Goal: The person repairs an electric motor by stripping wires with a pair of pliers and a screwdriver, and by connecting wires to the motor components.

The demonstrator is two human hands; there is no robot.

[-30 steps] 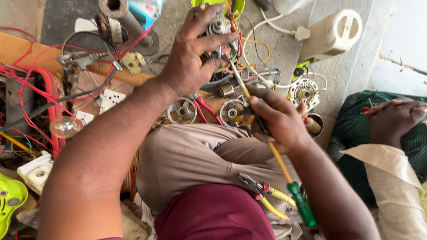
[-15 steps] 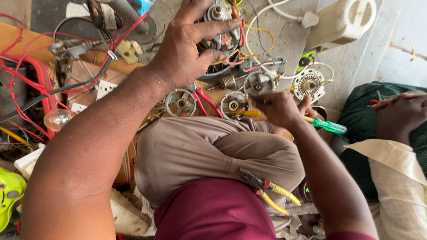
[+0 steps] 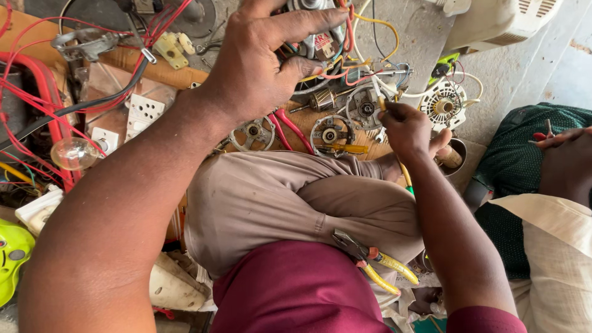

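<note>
Clutter of wires and motor parts fills the view from my head camera as I look down over my bent knees in tan trousers (image 3: 296, 203). My left hand (image 3: 265, 61) reaches forward, fingers spread and curled over a small electric motor (image 3: 314, 24) wrapped in red and yellow wires, gripping it from above near the top edge of the picture. My right hand (image 3: 407, 126) sits lower and to the right, clenched around a screwdriver (image 3: 404, 176) whose yellow shaft runs down past the wrist; its tip is hidden among white wires by a round metal motor plate (image 3: 365, 110). Two more round metal plates (image 3: 254, 132) lie on the wooden bench (image 3: 160, 71) just above my knee, with a white toothed fan wheel (image 3: 445, 106) to the right. Pliers with yellow handles (image 3: 376, 262) rest on my lap. On the left lie a clear light bulb (image 3: 74, 153), a white socket plate (image 3: 143, 114) and loops of red cable (image 3: 43, 80). At the right edge another person's hand (image 3: 564, 160) rests over dark green cloth.
</note>
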